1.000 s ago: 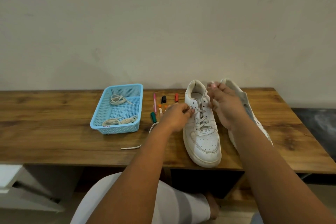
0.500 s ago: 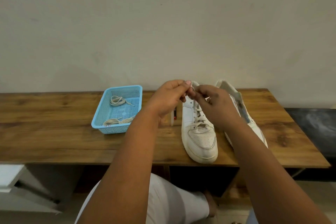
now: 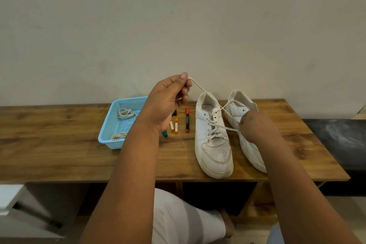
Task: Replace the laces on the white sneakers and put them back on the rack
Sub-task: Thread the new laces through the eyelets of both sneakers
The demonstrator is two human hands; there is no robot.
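Observation:
Two white sneakers stand side by side on the wooden table [image 3: 59,154]. The left sneaker [image 3: 214,152] is laced most of the way up. Its white lace [image 3: 200,87] runs taut from the top eyelets up to my left hand [image 3: 168,101], which pinches one end, raised above the shoe's heel. The other end crosses to the right into my right hand [image 3: 255,127], which grips it low beside the shoe; its fingers are turned away and blurred. My right arm hides much of the right sneaker [image 3: 237,108], which shows no lace.
A light blue mesh basket [image 3: 111,125] with coiled white laces [image 3: 124,113] sits left of the shoes. Several markers, one of them red [image 3: 187,119], lie between basket and shoes. The wall is close behind the table, and open shelf compartments lie below the tabletop.
Both hands were together at the shoe's top eyelets. My left hand has since risen up and left, my right hand has dropped to the right, and the lace ends are drawn apart and taut.

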